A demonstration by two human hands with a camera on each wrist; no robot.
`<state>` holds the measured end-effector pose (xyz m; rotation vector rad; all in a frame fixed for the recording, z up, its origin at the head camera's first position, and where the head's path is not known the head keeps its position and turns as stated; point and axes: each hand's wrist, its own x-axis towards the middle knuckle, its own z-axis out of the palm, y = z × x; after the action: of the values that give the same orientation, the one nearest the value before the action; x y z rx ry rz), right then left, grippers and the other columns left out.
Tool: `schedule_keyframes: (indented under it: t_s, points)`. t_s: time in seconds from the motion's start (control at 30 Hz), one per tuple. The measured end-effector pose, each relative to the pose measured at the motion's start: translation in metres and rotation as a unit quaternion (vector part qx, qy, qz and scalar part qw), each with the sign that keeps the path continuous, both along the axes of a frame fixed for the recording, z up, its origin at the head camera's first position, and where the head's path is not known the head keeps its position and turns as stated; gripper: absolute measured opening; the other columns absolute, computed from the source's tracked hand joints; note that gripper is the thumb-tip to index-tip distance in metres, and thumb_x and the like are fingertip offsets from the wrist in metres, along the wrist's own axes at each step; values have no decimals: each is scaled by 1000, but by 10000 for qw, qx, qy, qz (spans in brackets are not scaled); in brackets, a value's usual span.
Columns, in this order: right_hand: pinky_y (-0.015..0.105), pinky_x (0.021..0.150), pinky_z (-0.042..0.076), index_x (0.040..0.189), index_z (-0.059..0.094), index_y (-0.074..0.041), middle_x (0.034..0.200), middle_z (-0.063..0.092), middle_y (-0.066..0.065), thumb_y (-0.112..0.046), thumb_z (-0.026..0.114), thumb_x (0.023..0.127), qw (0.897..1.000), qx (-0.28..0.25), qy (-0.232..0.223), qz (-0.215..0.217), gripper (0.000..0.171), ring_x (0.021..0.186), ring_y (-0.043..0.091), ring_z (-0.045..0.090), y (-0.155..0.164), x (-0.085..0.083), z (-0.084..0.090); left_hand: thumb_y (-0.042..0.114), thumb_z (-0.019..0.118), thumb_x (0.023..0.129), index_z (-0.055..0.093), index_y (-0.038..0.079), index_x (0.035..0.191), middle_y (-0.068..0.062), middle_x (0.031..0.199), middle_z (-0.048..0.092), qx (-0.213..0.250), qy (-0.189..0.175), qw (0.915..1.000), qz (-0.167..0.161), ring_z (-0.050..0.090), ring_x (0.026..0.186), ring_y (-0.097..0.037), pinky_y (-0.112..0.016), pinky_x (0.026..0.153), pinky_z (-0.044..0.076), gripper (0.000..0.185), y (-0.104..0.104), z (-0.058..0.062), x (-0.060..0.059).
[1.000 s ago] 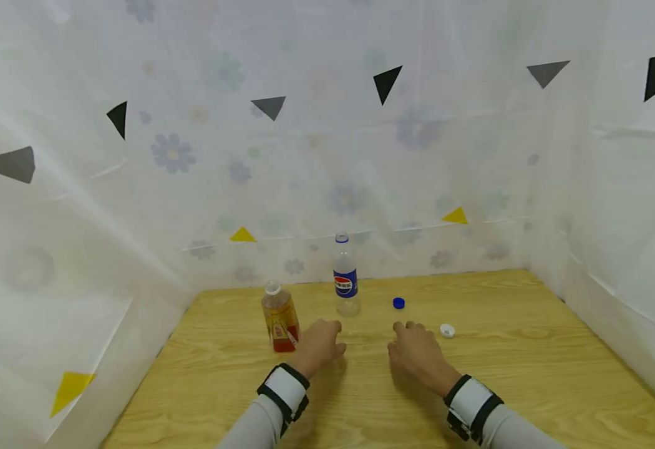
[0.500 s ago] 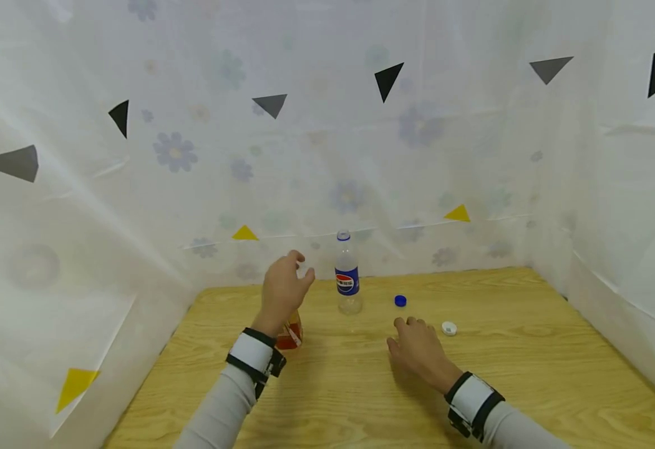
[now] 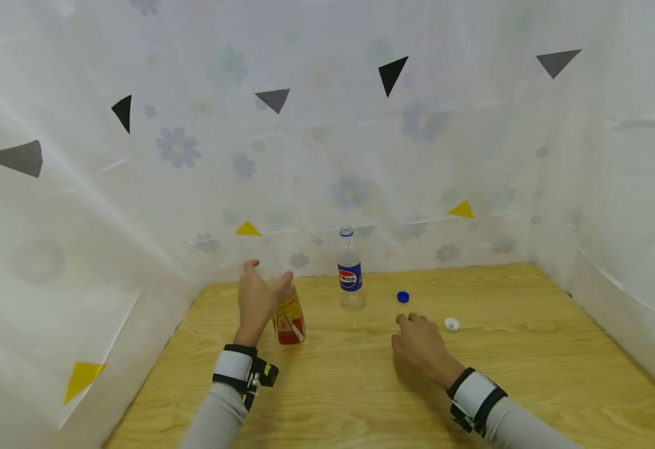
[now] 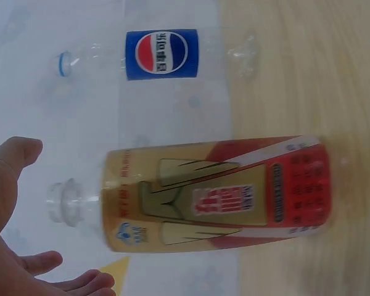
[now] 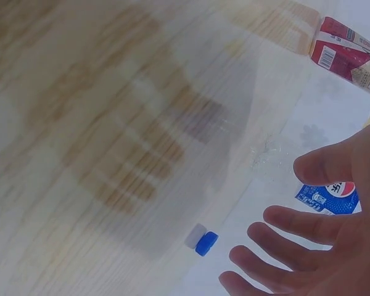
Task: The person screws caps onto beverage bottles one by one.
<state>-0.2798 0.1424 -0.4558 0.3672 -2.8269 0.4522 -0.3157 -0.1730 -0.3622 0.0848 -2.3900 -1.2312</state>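
A tea bottle (image 3: 290, 317) with amber drink and a red label stands uncapped on the wooden table (image 3: 361, 405), left of centre. My left hand (image 3: 266, 282) is raised beside its neck, spread open. In the left wrist view the thumb (image 4: 15, 161) and fingers (image 4: 80, 282) flank the tea bottle (image 4: 216, 194) without touching it. A clear Pepsi bottle (image 3: 349, 272) stands uncapped further back. My right hand (image 3: 418, 340) rests flat on the table, its fingers relaxed. A blue cap (image 3: 403, 297) lies just beyond it and a white cap (image 3: 451, 324) to its right.
White flowered sheeting with small coloured triangles walls the table at the back and on both sides. In the right wrist view the blue cap (image 5: 205, 242) lies on the wood ahead of my fingers (image 5: 296, 237), with the Pepsi bottle (image 5: 327, 198) behind.
My left hand rose from the table beside the tea bottle, lifted above it, then came down to its left side with the fingers spread. The right hand stayed put.
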Motion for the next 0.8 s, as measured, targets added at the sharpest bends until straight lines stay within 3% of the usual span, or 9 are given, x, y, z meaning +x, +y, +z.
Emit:
schedule_keyframes:
  t_s: [0.23, 0.43, 0.63, 0.8]
  points:
    - [54, 75, 55, 119, 66, 4, 109, 66, 24, -18, 66, 95, 10000, 22, 91, -14, 33, 94, 41, 65, 2, 2, 0, 41, 82, 85, 22, -1, 157, -34, 148, 41, 484, 22, 9988, 26, 45, 134, -52, -65, 106, 42, 102, 4, -41, 1]
    - [55, 76, 55, 119, 65, 5, 108, 65, 24, -18, 66, 95, 10000, 9, 38, -15, 33, 94, 41, 64, 3, 2, 0, 40, 82, 85, 22, 0, 156, -34, 141, 50, 655, -245, 9975, 77, 54, 126, -50, -63, 101, 46, 102, 7, -66, 1]
    - [55, 78, 55, 121, 64, 5, 110, 65, 24, -20, 65, 96, 10000, -8, -36, 30, 35, 95, 41, 65, 3, 1, -2, 40, 80, 87, 31, 8, 154, -25, 136, 59, 827, -386, 9958, -31, 64, 116, -42, -58, 94, 53, 89, 8, -83, 0]
    - [54, 77, 56, 120, 64, 6, 108, 65, 25, -19, 66, 96, 10000, -51, -49, 59, 35, 93, 39, 65, 2, 0, -2, 40, 80, 87, 38, 9, 152, -20, 136, 62, 791, -300, 9964, -93, 64, 118, -39, -56, 96, 53, 83, 5, -88, -1]
